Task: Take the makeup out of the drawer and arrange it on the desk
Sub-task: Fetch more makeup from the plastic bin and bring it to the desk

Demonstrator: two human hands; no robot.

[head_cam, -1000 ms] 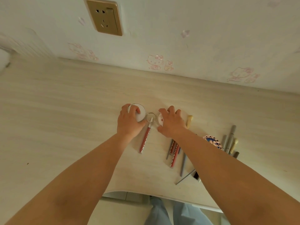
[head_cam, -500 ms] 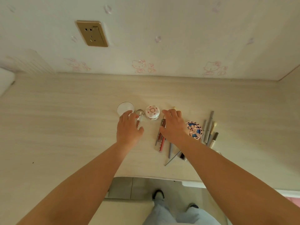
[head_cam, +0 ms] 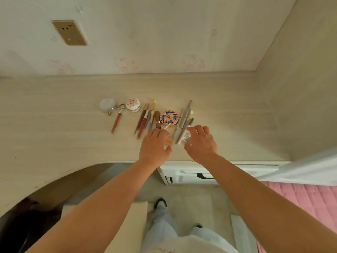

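Makeup lies in a row on the pale wooden desk [head_cam: 54, 125]: a white round compact [head_cam: 107, 105], a red pencil [head_cam: 116, 122], a floral pot [head_cam: 134, 105], a bunch of pencils and brushes [head_cam: 145, 119], a brown lipstick [head_cam: 157, 119], a blue patterned compact [head_cam: 169, 116] and grey pencils [head_cam: 184, 115]. In front of the row my left hand [head_cam: 154, 147] pinches a small orange item [head_cam: 168, 141]. My right hand [head_cam: 201, 143] grips a crumpled white item [head_cam: 186, 137] beside the grey pencils' near ends.
A white drawer unit [head_cam: 184, 171] with a dark handle slot sits under the desk's front edge. A side wall [head_cam: 295, 88] closes the desk on the right. A pink bedspread [head_cam: 300, 201] lies lower right, a stool [head_cam: 127, 225] below.
Both hands let go of the white compact and floral pot and moved right and nearer, to the orange and white items. The view pulled back.
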